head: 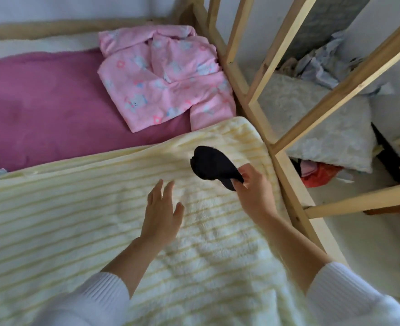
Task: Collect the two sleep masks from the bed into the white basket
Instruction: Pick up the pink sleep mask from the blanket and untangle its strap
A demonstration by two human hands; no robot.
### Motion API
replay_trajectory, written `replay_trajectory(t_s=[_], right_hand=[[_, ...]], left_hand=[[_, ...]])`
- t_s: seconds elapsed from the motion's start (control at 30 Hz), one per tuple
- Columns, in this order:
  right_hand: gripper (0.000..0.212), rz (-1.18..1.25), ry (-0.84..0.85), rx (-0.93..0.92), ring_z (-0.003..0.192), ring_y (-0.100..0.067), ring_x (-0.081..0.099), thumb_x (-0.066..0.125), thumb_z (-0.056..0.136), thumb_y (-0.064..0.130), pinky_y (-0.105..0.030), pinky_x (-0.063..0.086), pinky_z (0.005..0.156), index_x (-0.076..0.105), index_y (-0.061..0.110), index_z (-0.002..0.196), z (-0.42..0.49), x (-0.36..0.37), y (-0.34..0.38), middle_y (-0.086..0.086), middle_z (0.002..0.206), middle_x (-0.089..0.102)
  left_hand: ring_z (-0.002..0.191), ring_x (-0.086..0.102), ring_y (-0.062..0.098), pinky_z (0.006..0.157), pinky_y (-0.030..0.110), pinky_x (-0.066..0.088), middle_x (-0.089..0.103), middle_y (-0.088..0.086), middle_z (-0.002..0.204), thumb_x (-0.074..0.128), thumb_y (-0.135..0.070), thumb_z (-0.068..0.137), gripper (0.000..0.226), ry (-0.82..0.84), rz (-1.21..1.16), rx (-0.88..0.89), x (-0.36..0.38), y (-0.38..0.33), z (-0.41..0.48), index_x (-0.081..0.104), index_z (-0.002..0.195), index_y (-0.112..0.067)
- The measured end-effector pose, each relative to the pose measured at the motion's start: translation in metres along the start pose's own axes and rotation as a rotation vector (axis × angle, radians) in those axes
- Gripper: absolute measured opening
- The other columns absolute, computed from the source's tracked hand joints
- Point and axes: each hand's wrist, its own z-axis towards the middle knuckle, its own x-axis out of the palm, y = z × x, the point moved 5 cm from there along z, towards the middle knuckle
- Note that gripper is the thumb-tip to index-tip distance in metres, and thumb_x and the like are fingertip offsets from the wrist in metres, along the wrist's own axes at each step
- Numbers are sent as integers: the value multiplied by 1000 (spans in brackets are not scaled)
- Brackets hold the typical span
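Note:
A black sleep mask (210,164) is pinched at one end by my right hand (253,191), held just above the cream striped blanket (76,220) near the bed's right side. My left hand (162,212) hovers flat over the blanket to the left of it, fingers spread, holding nothing. I see only this one mask. No white basket is in view.
Pink patterned pyjamas (166,76) lie on the magenta sheet (41,109) at the back. A wooden bed frame (260,114) runs along the right. Beyond it on the floor are a pale cushion (316,128) and crumpled clothes (319,175).

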Motion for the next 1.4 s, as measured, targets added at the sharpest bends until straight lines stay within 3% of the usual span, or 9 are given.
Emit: replay_trajectory(t_s=[0.2, 0.3, 0.4, 0.57, 0.67, 0.87, 1.07, 1.27, 1.4], right_hand=[[23, 108, 213, -131, 87, 9, 59, 62, 82, 17, 0, 42, 69, 61, 39, 77, -85, -49, 80, 21, 84, 67], [23, 185, 222, -226, 80, 1, 59, 64, 80, 13, -5, 41, 66, 66, 36, 77, -134, -78, 123, 21, 81, 67], [34, 254, 178, -256, 79, -1, 58, 66, 79, 9, -6, 39, 66, 70, 43, 75, -176, -104, 156, 28, 79, 68], [40, 355, 163, -355, 98, -7, 59, 60, 83, -6, -8, 41, 71, 77, 30, 87, -237, -134, 196, 11, 104, 63], [42, 385, 199, -340, 91, -2, 57, 57, 87, -5, -7, 42, 69, 76, 32, 83, -258, -141, 212, 2, 112, 55], [41, 602, 269, -270, 84, 9, 58, 51, 85, -3, -7, 46, 77, 78, 26, 79, -280, -151, 238, 1, 103, 59], [48, 750, 419, -303, 77, 1, 64, 62, 64, -5, -11, 49, 63, 58, 23, 103, -295, -145, 254, -3, 91, 69], [21, 556, 384, -406, 50, -3, 49, 73, 72, -1, -12, 40, 49, 65, 15, 62, -305, -143, 264, 13, 50, 58], [22, 458, 503, -346, 44, -15, 56, 72, 76, 12, -19, 45, 54, 64, 12, 56, -310, -145, 264, 3, 40, 59]], left_hand=[[141, 22, 16, 110, 30, 25, 32, -1, 152, 58, -21, 86, 67, -95, -204, 137, -87, -63, -56, 28, 144, -32], [110, 59, 6, 83, 12, 45, 66, -16, 114, 62, -26, 84, 41, 61, -188, 158, -122, -79, -105, 57, 122, -39], [91, 61, -12, 67, 2, 41, 67, -30, 90, 57, -23, 88, 28, 66, -144, 230, -160, -95, -156, 66, 107, -40], [87, 70, 7, 63, 28, 59, 71, -9, 100, 44, 0, 92, 51, 114, -538, 78, -205, -114, -226, 71, 100, -43], [83, 71, 7, 65, 26, 59, 73, -5, 98, 36, 9, 87, 61, 125, -689, 40, -228, -125, -252, 75, 99, -37], [83, 67, 16, 67, 30, 58, 71, 0, 96, 54, -17, 70, 34, 152, -926, -21, -264, -146, -280, 78, 95, -19], [77, 66, 5, 60, 24, 56, 69, -4, 96, 65, -1, 77, 34, -73, -790, 50, -293, -155, -301, 73, 96, -28], [92, 68, 16, 84, 35, 54, 73, -6, 96, 78, -30, 56, 50, 23, -520, 4, -304, -147, -321, 66, 105, -27], [64, 59, 2, 60, 25, 44, 63, -20, 61, 81, -39, 59, 31, -83, -429, -55, -313, -137, -331, 63, 76, -21]])
